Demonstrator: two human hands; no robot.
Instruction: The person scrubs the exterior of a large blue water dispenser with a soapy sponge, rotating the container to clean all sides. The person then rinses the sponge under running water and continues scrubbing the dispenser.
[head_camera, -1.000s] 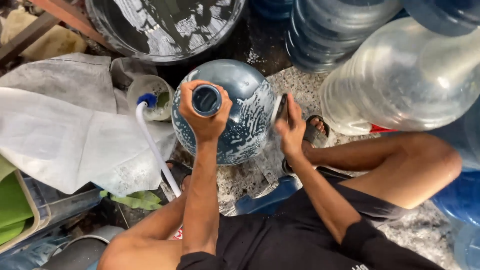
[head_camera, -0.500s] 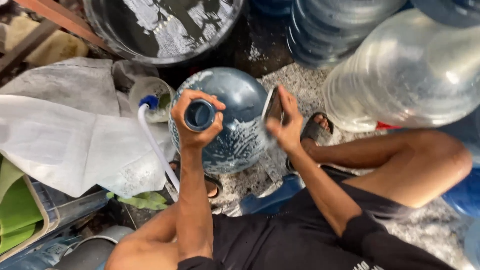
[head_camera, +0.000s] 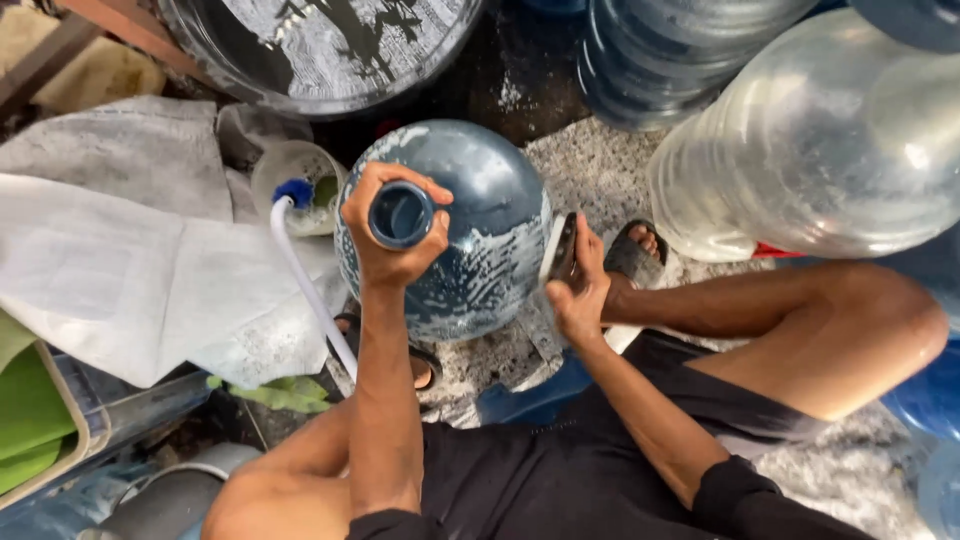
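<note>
Big blue water jug (head_camera: 470, 230) standing upright on speckled gravelly ground (head_camera: 600, 170), long axis running straight up toward the camera, open mouth pointing at the lens. Soapy white streaks all over the shoulders. Sitting between the two bare knees, directly in front of the black shorts (head_camera: 560, 470).

Left hand (head_camera: 385, 235) wrapped tight round the jug's neck, fingers closed on the rim. Right hand (head_camera: 580, 290) pressed to the jug's right flank, clamped on a flat scrub pad (head_camera: 558, 250); pad seen edge-on, so hard to say what kind exactly.

Left of the jug: thin white hose (head_camera: 310, 290) with a blue tip, leading up to a small plastic cup (head_camera: 295, 180) with something green inside. Further left, crumpled white sacking (head_camera: 120, 270) and a green-lined bin (head_camera: 30, 420), cut off by the frame edge.

Above the jug, a dark round tub (head_camera: 320, 50), top half out of shot. Right of the jug, a clear empty jug (head_camera: 830, 140) lying on its side, plus a stack of blue ones (head_camera: 680, 50), all cropped. Sandalled foot (head_camera: 635, 255) just right of the jug, another mostly hidden under the left forearm.

Outdoor-looking wet yard, pretty cluttered.
</note>
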